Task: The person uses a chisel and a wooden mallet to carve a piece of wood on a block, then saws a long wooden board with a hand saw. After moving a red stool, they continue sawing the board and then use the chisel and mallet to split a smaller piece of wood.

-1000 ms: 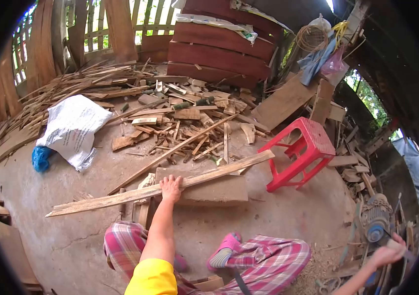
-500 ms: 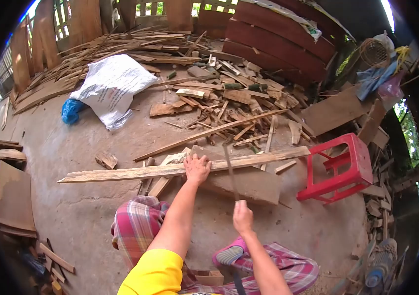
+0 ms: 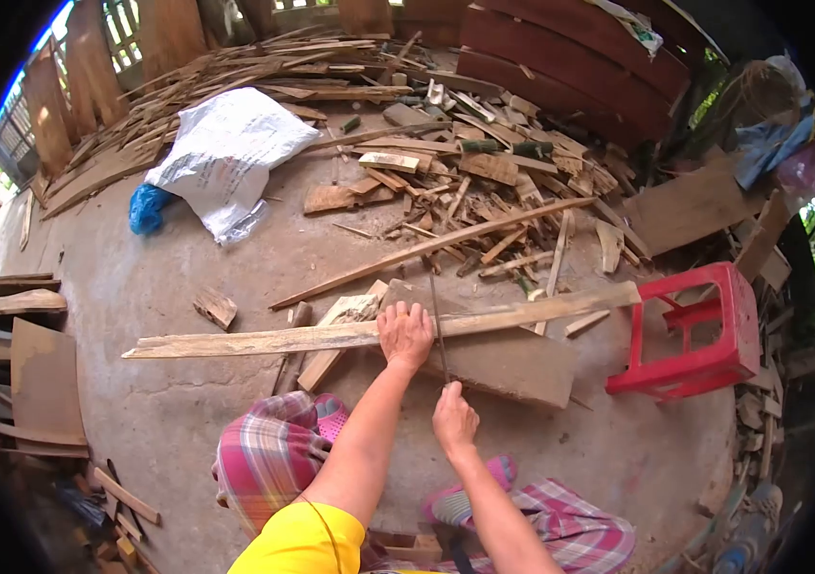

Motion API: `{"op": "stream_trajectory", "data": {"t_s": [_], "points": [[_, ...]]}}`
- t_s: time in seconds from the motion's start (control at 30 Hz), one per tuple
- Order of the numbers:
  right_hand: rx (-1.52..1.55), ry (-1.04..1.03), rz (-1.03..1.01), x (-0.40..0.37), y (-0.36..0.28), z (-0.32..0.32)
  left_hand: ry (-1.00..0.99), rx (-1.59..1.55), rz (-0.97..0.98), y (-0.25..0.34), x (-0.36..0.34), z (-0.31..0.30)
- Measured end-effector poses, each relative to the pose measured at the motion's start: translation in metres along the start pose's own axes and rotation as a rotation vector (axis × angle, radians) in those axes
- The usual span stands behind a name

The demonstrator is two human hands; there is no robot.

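A long, rough wooden plank (image 3: 235, 343) lies crosswise in front of me, resting over a thick board (image 3: 508, 368). My left hand (image 3: 405, 335) is pressed over the plank near its middle, fingers bent over its far side. Just to the right, my right hand (image 3: 455, 418) is closed around the near end of a long, thin, dark blade-like tool (image 3: 434, 295). The blade crosses the plank close beside my left fingers, pointing away from me. Its handle is hidden in my fist.
A red plastic stool (image 3: 747, 335) lies tipped over by the plank's right end. Behind are a heap of scrap wood (image 3: 489, 167) and a white sack (image 3: 225, 143). A small wood block (image 3: 215, 308) sits left; boards (image 3: 48, 378) are stacked at the far left.
My right hand and the blade have shifted left along the plank, closer to my left hand. My left hand keeps its place on the plank. The whole view has shifted slightly.
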State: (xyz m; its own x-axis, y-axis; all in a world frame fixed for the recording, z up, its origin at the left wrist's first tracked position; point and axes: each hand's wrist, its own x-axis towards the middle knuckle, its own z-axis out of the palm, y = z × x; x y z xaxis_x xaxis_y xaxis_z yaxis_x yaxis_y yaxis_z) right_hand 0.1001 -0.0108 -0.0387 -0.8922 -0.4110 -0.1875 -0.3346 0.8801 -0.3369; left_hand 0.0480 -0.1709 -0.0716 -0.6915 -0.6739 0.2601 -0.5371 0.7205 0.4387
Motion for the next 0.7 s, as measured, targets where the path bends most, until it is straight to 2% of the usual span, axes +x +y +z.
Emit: {"op": "stream_trajectory", "data": {"t_s": [0.07, 0.17, 0.2, 0.3, 0.33, 0.4, 0.43, 0.47, 0.5, 0.57, 0.6, 0.67, 0.7], "points": [[0.003, -0.005, -0.002, 0.000, -0.001, 0.000, -0.011, -0.002, 0.015, -0.004, 0.000, -0.001], [-0.007, -0.044, 0.015, 0.001, -0.003, -0.003, 0.058, -0.167, -0.092, -0.009, 0.005, 0.000], [-0.002, -0.046, 0.005, 0.000, -0.002, -0.006, 0.086, -0.152, -0.101, -0.014, 0.017, -0.004], [-0.012, -0.042, -0.035, 0.000, -0.002, -0.013, 0.127, -0.131, -0.297, -0.038, 0.082, -0.025], [-0.009, -0.046, -0.065, 0.000, -0.003, -0.016, 0.115, -0.121, -0.386, -0.051, 0.113, -0.040], [0.003, -0.072, -0.031, -0.002, -0.006, -0.022, 0.288, -0.157, -0.532, -0.071, 0.173, -0.095], [0.012, -0.076, -0.020, -0.002, -0.007, -0.023, 0.168, -0.180, -0.617, -0.072, 0.193, -0.156], [0.009, -0.073, -0.030, -0.003, -0.008, -0.024, 0.314, -0.135, -0.600, -0.086, 0.213, -0.179], [0.020, -0.065, -0.026, -0.003, -0.009, -0.025, 0.294, -0.213, -0.648, -0.080, 0.219, -0.228], [0.027, -0.062, -0.034, -0.001, -0.011, -0.027, 0.400, -0.216, -0.637, -0.096, 0.229, -0.266], [0.028, -0.040, -0.038, 0.001, -0.010, -0.025, 0.387, -0.134, -0.595, -0.107, 0.230, -0.263], [0.041, -0.022, -0.069, -0.002, -0.003, -0.017, 0.096, -0.192, -0.578, -0.137, 0.221, -0.226], [0.044, -0.017, -0.069, -0.003, -0.003, -0.014, 0.179, 0.000, -0.411, -0.127, 0.183, -0.192]]}}
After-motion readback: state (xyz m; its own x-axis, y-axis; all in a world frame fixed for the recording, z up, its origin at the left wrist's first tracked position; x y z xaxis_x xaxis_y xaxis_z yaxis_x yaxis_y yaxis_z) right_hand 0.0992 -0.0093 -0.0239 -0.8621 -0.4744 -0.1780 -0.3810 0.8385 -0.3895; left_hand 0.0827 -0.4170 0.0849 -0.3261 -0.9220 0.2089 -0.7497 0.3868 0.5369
